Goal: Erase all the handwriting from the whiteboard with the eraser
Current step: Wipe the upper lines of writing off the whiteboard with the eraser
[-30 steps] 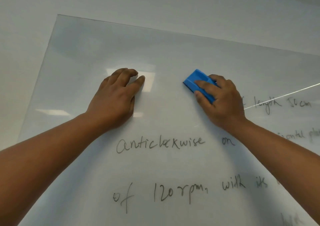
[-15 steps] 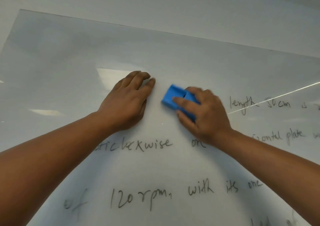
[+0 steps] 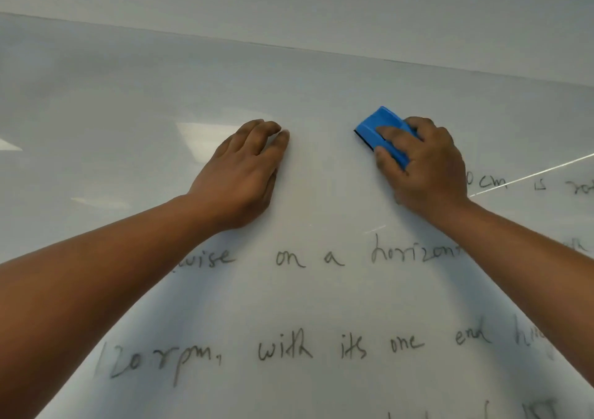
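A glossy whiteboard [image 3: 160, 91] fills the view. My right hand [image 3: 424, 164] grips a blue eraser [image 3: 374, 126] and presses it flat on the board, right of centre. My left hand [image 3: 244, 171] lies flat on the board with fingers together, a hand's width left of the eraser, holding nothing. Black handwriting [image 3: 289, 258] runs below both hands in lines: "wise on a horizon", then "120 rpm, with its one end". More writing [image 3: 488, 182] shows to the right of my right hand, partly hidden by it. The board above and between the hands is wiped.
The whiteboard's top edge [image 3: 289, 47] runs across the upper part of the view with a plain wall [image 3: 321, 1] above it. A thin bright line [image 3: 530, 174] crosses the board at the right. Ceiling-light reflections [image 3: 199, 129] shine left of my left hand.
The view has shifted right along the board, so the writing now sits further left. My right hand slid the eraser to the right, away from my left hand, over part of the top line.
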`<state>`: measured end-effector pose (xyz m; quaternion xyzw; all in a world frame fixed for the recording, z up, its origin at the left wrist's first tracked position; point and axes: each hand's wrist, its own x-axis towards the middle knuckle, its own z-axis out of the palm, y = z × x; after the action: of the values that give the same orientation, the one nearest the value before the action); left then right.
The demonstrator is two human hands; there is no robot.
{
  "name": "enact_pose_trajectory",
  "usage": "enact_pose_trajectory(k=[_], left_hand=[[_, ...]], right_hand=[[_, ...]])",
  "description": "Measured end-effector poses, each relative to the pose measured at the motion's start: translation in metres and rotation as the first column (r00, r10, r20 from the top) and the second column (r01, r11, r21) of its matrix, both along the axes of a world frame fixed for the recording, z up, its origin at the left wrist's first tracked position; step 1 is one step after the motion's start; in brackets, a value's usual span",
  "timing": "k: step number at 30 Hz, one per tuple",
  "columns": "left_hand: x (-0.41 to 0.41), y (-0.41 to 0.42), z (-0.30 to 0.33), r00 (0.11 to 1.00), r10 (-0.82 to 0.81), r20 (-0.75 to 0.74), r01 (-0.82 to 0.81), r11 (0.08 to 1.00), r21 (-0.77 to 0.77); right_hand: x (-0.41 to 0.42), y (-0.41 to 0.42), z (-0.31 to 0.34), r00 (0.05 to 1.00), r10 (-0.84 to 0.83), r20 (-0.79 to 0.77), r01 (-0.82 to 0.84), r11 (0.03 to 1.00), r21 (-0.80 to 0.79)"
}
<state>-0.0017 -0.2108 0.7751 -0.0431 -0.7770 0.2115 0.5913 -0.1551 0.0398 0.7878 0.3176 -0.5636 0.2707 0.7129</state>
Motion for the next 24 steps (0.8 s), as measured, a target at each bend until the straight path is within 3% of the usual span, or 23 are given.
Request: enact_pose_trajectory(k=[2, 4, 5, 6, 8, 10, 14, 15, 18, 19, 24], left_hand=[[-0.008, 0.014, 0.001, 1.000, 0.006, 0.008, -0.006, 1.000, 0.004], [-0.015, 0.027, 0.003, 0.999, 0.019, 0.026, -0.019, 1.000, -0.002], [-0.019, 0.033, 0.003, 0.999, 0.023, 0.036, -0.023, 1.000, -0.008], [-0.022, 0.039, 0.004, 0.999, 0.026, 0.043, -0.025, 1.000, -0.015], [-0.026, 0.045, 0.003, 0.999, 0.023, 0.043, -0.022, 1.000, -0.021], [-0.029, 0.050, 0.003, 0.999, 0.018, 0.040, -0.017, 1.000, -0.017], [-0.032, 0.056, 0.004, 0.999, 0.021, 0.035, -0.021, 1.000, -0.017], [-0.033, 0.057, 0.005, 0.999, 0.018, 0.035, -0.017, 1.000, -0.022], [-0.033, 0.056, 0.005, 0.999, 0.011, 0.031, -0.010, 0.999, -0.039], [-0.034, 0.055, 0.005, 1.000, 0.009, 0.030, -0.008, 0.999, -0.037], [-0.044, 0.057, 0.008, 1.000, 0.005, 0.018, -0.005, 1.000, -0.004]], right_hand=[[-0.003, -0.006, -0.014, 0.993, -0.032, -0.113, 0.047, 0.990, 0.136], [-0.006, -0.012, -0.036, 0.950, -0.024, -0.311, 0.154, 0.902, 0.403], [-0.010, -0.006, -0.036, 0.936, -0.028, -0.352, 0.195, 0.871, 0.450], [-0.015, 0.003, -0.030, 0.945, -0.039, -0.324, 0.181, 0.889, 0.422], [-0.022, 0.023, -0.010, 0.991, -0.012, -0.134, 0.037, 0.982, 0.183], [-0.026, 0.031, -0.005, 0.998, -0.010, -0.055, 0.013, 0.999, 0.040], [-0.028, 0.018, -0.033, 0.952, -0.047, -0.303, 0.170, 0.904, 0.393], [-0.030, 0.024, -0.030, 0.956, -0.051, -0.290, 0.165, 0.909, 0.383], [-0.032, 0.039, -0.013, 1.000, 0.008, -0.005, -0.008, 0.999, 0.054], [-0.031, 0.038, -0.014, 1.000, -0.007, 0.031, 0.006, 1.000, 0.009], [-0.024, 0.021, -0.041, 0.981, -0.073, -0.179, 0.121, 0.953, 0.278]])
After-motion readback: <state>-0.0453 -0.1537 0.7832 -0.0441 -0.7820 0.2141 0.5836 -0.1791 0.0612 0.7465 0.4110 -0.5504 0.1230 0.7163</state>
